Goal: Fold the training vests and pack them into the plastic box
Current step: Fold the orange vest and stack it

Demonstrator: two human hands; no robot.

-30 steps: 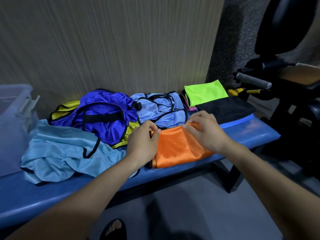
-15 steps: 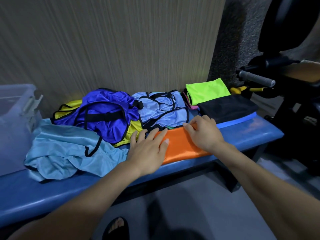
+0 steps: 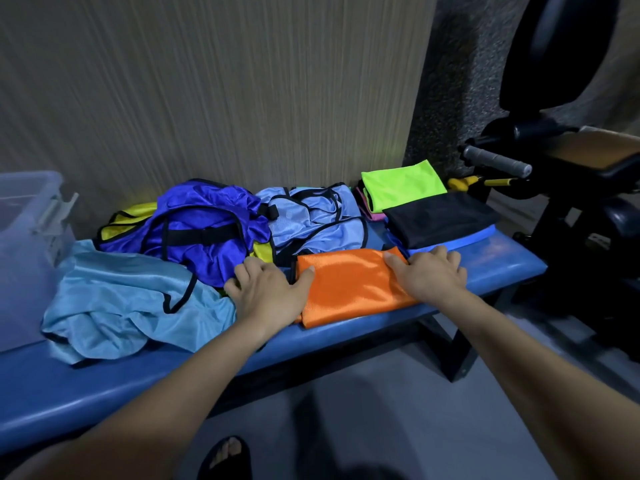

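Orange vest folded and being smoothed; most vests not yet folded, none seen packed.

Both hands, left hand [image 3: 268, 294] and right hand [image 3: 433, 275], lie with fingers flat and spread on the folded orange vest [image 3: 349, 289] at the desk's [image 3: 104, 386] front edge. Folded toward the right end: green [image 3: 401, 185], black [image 3: 440, 220]. Four or so unfolded vests [image 3: 207, 230] lie heaped mid-desk; one plastic box [image 3: 24, 216] at the left end.

A gym or sports training room: a blue padded bench [image 3: 502, 261] stands against a wood-grain wall panel [image 3: 225, 91], heaped with mesh training vests [image 3: 207, 230]. To the right stands a black exercise machine [image 3: 571, 161] with a foam-gripped handle [image 3: 495, 161] and padded seat, beside a speckled grey wall [image 3: 453, 81] and a grey floor [image 3: 398, 410].
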